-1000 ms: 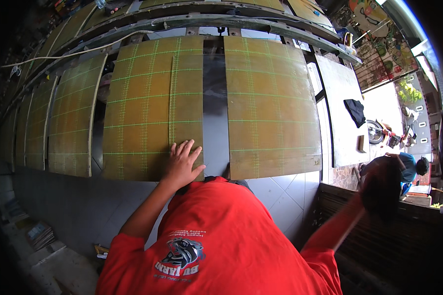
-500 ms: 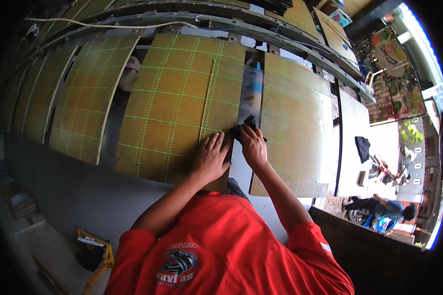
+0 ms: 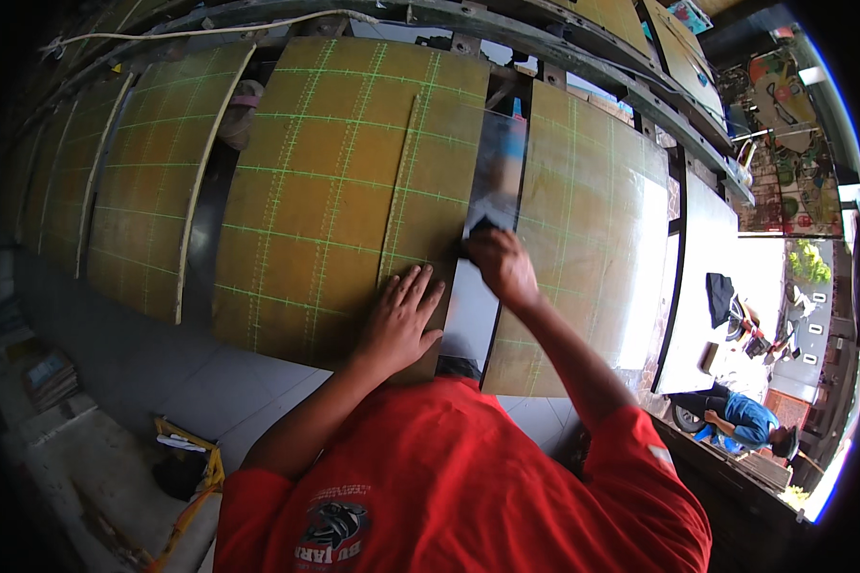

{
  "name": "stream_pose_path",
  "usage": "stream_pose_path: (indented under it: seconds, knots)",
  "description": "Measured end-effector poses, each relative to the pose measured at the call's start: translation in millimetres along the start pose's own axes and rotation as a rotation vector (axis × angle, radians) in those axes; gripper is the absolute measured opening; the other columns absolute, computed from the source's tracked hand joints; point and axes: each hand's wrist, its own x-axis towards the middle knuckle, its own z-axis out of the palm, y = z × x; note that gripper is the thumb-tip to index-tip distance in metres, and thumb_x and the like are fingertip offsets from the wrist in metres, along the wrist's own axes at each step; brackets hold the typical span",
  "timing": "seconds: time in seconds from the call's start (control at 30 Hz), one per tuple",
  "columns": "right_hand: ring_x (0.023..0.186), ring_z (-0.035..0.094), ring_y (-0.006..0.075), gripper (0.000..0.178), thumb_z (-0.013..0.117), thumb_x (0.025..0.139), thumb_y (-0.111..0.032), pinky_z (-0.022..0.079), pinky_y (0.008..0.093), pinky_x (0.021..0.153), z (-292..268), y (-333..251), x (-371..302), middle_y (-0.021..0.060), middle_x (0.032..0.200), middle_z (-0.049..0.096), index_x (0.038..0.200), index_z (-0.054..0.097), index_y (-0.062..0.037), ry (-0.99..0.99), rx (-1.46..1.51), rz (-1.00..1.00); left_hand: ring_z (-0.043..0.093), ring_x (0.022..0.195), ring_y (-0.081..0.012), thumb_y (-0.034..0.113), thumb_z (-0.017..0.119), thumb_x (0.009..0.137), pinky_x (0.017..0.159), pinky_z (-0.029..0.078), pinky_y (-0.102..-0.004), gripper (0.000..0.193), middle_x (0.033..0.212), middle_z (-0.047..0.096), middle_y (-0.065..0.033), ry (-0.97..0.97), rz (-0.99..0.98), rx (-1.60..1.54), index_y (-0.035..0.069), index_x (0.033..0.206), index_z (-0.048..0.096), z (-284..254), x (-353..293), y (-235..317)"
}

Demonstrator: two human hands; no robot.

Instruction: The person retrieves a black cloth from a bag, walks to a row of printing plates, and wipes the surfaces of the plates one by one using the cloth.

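A yellow-brown panel ruled with bright green lines lies in front of me, with a thin straight strip along its right part. Fingers spread, my left hand rests flat on the panel's near right corner. My right hand is closed around a bunched black cloth at the panel's right edge, by the gap. Most of the cloth is hidden under the fingers. To the right of the gap lies another panel, shiny with reflected light.
More green-lined panels lie to the left. A metal rail runs behind the row. Far right, a dark cloth lies on a pale panel. Beyond it, a person in blue is beside a motorcycle. A yellow frame stands lower left.
My right hand has curled tighter over the black cloth, so less of it shows. My left hand stays flat on the panel. The whole view has shifted slightly.
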Motion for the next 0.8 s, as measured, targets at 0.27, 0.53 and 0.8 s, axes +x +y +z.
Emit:
stream_pose_path:
  seconds: [0.27,0.53,0.8]
  knots:
    - [0.092,0.057,0.0309,0.023,0.060,0.078,-0.004,0.046,0.0426,0.085,-2,0,26,0.0137,0.093,0.062,0.101,0.066,-0.0049,0.048,-0.133,0.144,0.025,0.142,-0.0347,0.042,0.063,0.085,0.116,0.022,-0.0482,0.074,0.153,0.026,-0.0195,0.002,0.034,0.001,0.007,0.144,0.038,-3,4,-1]
    - [0.110,0.057,0.0238,0.035,0.059,0.081,-0.007,0.045,0.0389,0.095,-18,15,4,0.0101,0.116,0.063,0.115,0.066,-0.0080,-0.055,-0.099,-0.035,0.026,0.142,-0.0343,0.047,0.062,0.085,0.116,0.021,-0.0473,0.077,0.153,0.026,-0.0193,0.003,0.038,0.011,0.007,0.145,0.036,-4,3,1]
    - [0.103,0.056,0.0301,0.035,0.051,0.084,-0.008,0.042,0.0390,0.095,5,135,157,0.0115,0.115,0.063,0.116,0.065,-0.0060,0.217,-0.275,0.100,0.027,0.141,-0.0354,0.045,0.065,0.082,0.115,0.023,-0.0498,0.080,0.153,0.025,-0.0198,0.015,0.052,0.019,0.008,0.146,0.034,-3,2,4]
